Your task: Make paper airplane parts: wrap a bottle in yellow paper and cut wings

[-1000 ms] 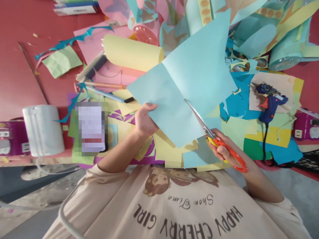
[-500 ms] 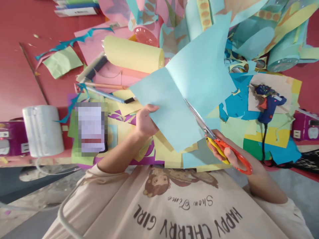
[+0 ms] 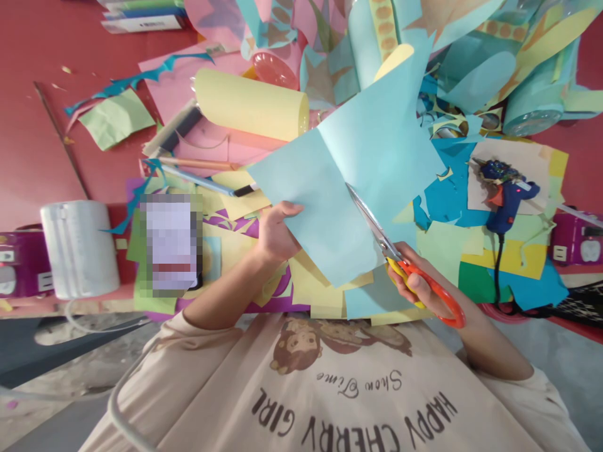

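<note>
A large light-blue sheet of paper (image 3: pixel 315 207) is held up over the work surface. My left hand (image 3: pixel 280 232) pinches its left edge, thumb on top and the other fingers hidden underneath. In my right hand (image 3: pixel 414 279) are scissors (image 3: pixel 370 216) with red and yellow handles; my fingers are wrapped round the loops. Their blades lie along a cut running up the sheet, tips near its middle. Right of the cut, the paper rises and bends away. Beneath it are yellow and blue paper sheets.
A phone (image 3: pixel 172 242) with a blurred screen lies left. Behind the sheet are a yellow paper-wrapped cylinder (image 3: pixel 252 103) and a black-capped pen (image 3: pixel 245 188). A blue glue gun (image 3: pixel 509 201) with a black cord rests at right. A white box-like object (image 3: pixel 81 248) stands far left.
The scissors and my right hand have shifted slightly up and left, with the blade tips a little further along the paper. My left hand stays on the sheet's edge.
</note>
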`<state>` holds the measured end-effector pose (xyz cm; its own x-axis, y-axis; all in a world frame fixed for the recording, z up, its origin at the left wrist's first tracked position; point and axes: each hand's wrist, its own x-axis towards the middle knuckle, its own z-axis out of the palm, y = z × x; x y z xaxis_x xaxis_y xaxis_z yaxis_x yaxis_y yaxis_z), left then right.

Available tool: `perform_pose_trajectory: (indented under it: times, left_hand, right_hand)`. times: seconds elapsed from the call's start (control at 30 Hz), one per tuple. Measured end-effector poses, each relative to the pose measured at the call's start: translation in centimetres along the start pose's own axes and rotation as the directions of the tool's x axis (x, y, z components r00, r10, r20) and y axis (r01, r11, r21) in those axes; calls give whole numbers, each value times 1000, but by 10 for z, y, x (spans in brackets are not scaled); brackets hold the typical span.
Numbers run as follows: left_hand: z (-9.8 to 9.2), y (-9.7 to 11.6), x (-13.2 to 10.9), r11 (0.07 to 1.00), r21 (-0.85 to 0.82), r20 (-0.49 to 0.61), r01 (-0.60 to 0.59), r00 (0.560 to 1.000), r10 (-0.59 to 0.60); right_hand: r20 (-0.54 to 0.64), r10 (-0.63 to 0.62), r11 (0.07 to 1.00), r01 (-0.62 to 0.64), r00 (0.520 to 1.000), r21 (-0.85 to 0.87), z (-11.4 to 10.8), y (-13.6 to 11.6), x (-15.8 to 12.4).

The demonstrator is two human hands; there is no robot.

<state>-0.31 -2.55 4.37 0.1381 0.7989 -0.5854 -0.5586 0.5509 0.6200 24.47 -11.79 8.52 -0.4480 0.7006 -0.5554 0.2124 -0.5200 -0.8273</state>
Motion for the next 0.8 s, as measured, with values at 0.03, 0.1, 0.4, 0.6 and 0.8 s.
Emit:
perform_pose_trajectory:
  times: [0.03,0.1,0.4,0.6,0.8]
  left_hand:
    - [0,0,0,1000,-4,8,18,1000,-18]
    - [0,0,0,999,-9,19,41,999,-41]
    - [0,-1,-2,1000,-10,12,23,1000,-23]
    - [1,-1,-2,999,-28,21,41,999,-40]
    - [0,-4,0,1000,10,-20,21,1000,-21]
  right_hand:
    - [15,16,999,-16,1000,33,0,0,0]
    - [33,35,997,-37,999,67,0,0,1]
    - [-11,-29,999,28,1000,-25,2,5,3]
    - [-40,-20,999,18,999,-38,3,7,3]
    - [-22,-22,999,22,1000,-29,2,7,1]
